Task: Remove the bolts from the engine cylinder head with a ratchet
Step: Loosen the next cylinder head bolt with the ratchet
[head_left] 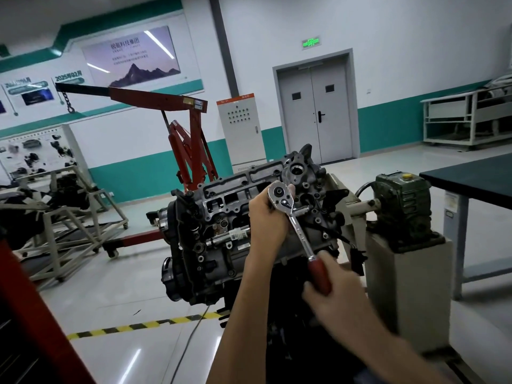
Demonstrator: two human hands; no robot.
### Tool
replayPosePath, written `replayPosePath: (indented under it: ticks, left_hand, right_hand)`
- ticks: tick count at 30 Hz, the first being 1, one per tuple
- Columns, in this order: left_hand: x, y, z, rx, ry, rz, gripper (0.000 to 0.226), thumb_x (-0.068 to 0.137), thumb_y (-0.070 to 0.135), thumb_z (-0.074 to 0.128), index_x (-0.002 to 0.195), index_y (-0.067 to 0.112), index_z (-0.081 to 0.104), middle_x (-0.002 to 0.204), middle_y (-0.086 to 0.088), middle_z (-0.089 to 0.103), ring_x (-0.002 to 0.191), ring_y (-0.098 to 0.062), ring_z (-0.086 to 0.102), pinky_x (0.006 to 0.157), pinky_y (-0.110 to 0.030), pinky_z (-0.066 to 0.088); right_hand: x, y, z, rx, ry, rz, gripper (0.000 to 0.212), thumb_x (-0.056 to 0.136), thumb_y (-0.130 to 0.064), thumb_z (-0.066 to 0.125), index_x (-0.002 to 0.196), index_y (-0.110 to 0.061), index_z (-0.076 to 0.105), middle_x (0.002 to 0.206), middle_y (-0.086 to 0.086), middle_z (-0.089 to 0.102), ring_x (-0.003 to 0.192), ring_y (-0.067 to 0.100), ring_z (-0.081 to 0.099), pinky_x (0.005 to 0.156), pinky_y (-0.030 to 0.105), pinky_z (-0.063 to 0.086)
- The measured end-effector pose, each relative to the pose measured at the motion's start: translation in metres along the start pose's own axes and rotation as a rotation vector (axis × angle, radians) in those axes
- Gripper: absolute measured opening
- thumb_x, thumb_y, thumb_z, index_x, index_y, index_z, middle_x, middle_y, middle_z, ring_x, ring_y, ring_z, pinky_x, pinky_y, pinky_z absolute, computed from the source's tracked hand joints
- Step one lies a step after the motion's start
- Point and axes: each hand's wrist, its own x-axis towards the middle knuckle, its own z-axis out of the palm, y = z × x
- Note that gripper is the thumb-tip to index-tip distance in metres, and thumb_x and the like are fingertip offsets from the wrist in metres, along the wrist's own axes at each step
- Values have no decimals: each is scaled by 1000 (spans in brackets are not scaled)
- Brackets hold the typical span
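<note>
Fingers of your right hand are clamped round the red handle of the ratchet (motion-blurred, so grip detail is soft). Your left hand is curled in at the ratchet head, its fingers wrapped behind and apparently steadying it; exactly what they pinch is hidden. The ratchet head sits over the upper right part of the engine cylinder head, with the shaft running down-right toward you. The socket and the bolt it should be on are hidden behind the tool and hand, so I can't tell if it's seated. The engine hangs tilted on the stand with the green gearbox. There's a dark worktop to the right and a red engine crane behind. Risks, as I judge them: a half-seated or cocked socket slips and rounds the bolt. A sudden break-free throws your right knuckles into the castings. Left fingers behind the tool could get pinched. A hard pull may rock the engine on its mount. A freed bolt can drop to the floor.
</note>
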Motion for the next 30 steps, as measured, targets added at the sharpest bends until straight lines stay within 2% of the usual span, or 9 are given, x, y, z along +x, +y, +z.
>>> replayPosePath:
  ticks: [5,7,12,14,16,20,24,28,30]
  left_hand:
    - [3,1,-2,-13,-34,-9,53,93,11,61,52,35,38,51,17,34,53,-1,28,52,-14,27]
    - [4,0,-2,4,-47,-14,51,92,10,62,52,31,37,50,17,36,52,-1,31,52,-13,29]
    - [9,1,-1,79,-119,-21,33,88,-2,59,57,0,46,52,8,37,52,-8,27,55,-28,27]
    - [8,0,-2,64,-84,-15,36,88,-3,58,55,7,46,50,14,37,51,-5,26,53,-26,26]
    - [5,-1,-2,41,-46,4,49,89,-2,58,52,25,42,46,16,39,49,-1,29,50,-17,27]
    - [1,0,4,3,8,3,46,93,11,60,56,25,38,50,17,37,55,-3,31,55,-19,31]
    - [2,-1,-1,39,-18,19,48,93,12,60,58,25,31,51,16,31,54,-1,25,52,-18,25]
    - [6,2,-4,85,-46,23,49,92,6,60,54,24,34,49,14,35,53,-4,30,53,-23,28]
    - [7,2,-4,111,-64,40,51,88,-3,58,53,25,34,45,15,37,49,-2,29,50,-17,25]
  right_hand:
    - [-4,-12,35,184,-76,107,28,79,-2,59,93,-22,47,63,4,50,40,4,47,41,10,36]
    - [4,-2,-4,19,-171,29,38,77,-3,62,92,-33,45,64,-1,51,44,0,49,44,6,36]
    - [60,3,-102,-418,-360,-153,38,75,4,64,75,-31,48,60,-2,54,48,5,54,49,15,44]
    - [71,6,-104,-482,-325,-184,33,77,1,64,76,-28,49,63,-1,55,50,10,55,51,19,47]
    - [54,11,-83,-379,-270,-115,26,76,0,64,80,-23,51,62,3,55,47,11,52,50,27,50]
    - [-2,1,4,23,19,44,29,74,-1,65,86,-23,50,53,-5,47,41,1,47,40,7,33]
    - [-7,-13,45,217,-31,167,29,78,-3,60,103,-14,50,65,5,54,45,1,52,43,7,37]
    - [20,8,-37,-163,-177,-47,30,74,1,64,82,-25,50,54,-6,48,41,3,48,44,8,35]
    - [45,11,-78,-400,-262,-129,28,77,-3,65,83,-26,51,60,0,55,44,8,53,48,22,48]
